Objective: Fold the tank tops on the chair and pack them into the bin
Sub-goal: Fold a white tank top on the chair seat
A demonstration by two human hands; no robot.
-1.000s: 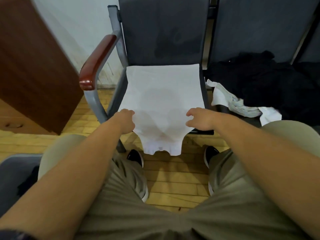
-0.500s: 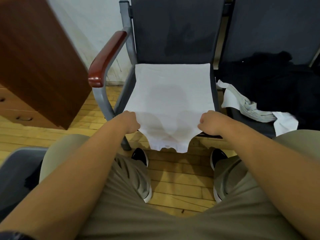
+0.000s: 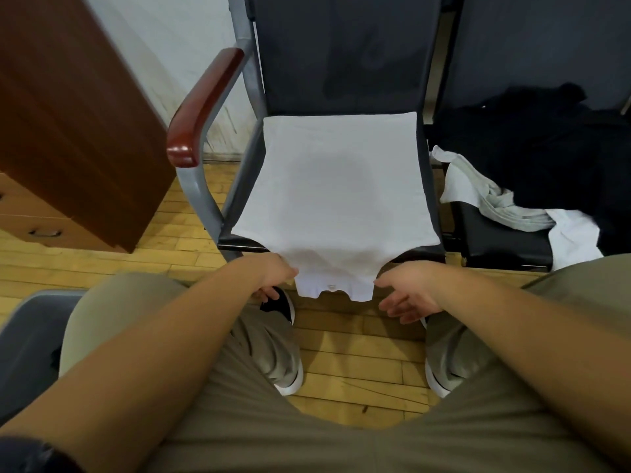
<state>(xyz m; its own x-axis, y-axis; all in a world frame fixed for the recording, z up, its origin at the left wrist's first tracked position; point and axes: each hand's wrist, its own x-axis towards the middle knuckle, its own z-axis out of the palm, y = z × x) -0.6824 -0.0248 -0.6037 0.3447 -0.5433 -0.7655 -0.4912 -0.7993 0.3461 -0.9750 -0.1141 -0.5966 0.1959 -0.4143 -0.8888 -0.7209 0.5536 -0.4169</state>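
On the seat of the dark chair (image 3: 341, 46), head view: white tank top (image 3: 341, 186) spread flat, straight hem toward the backrest, neck and strap end hanging over the front edge of the seat. Left hand (image 3: 273, 274) at the left side of that hanging part, thumb side touching the fabric edge, fingers curled underneath; cannot tell whether it pinches the cloth. Right hand (image 3: 409, 295) just beside the hanging part's right edge, fingers spread apart and relaxed, holding nothing, index tip near the fabric but seemingly not on it. Both hands sit lower in the picture than the seat front, above the wood floor (image 3: 358, 353). Next chair to the right carries a heap of dark clothes (image 3: 546, 148) with a crumpled white-and-grey garment (image 3: 495, 203) at its near side. Grey bin (image 3: 51, 293) at lower left, beside the person's left knee, well apart from the tank top. Brown wooden cabinet (image 3: 68, 114) at far left.
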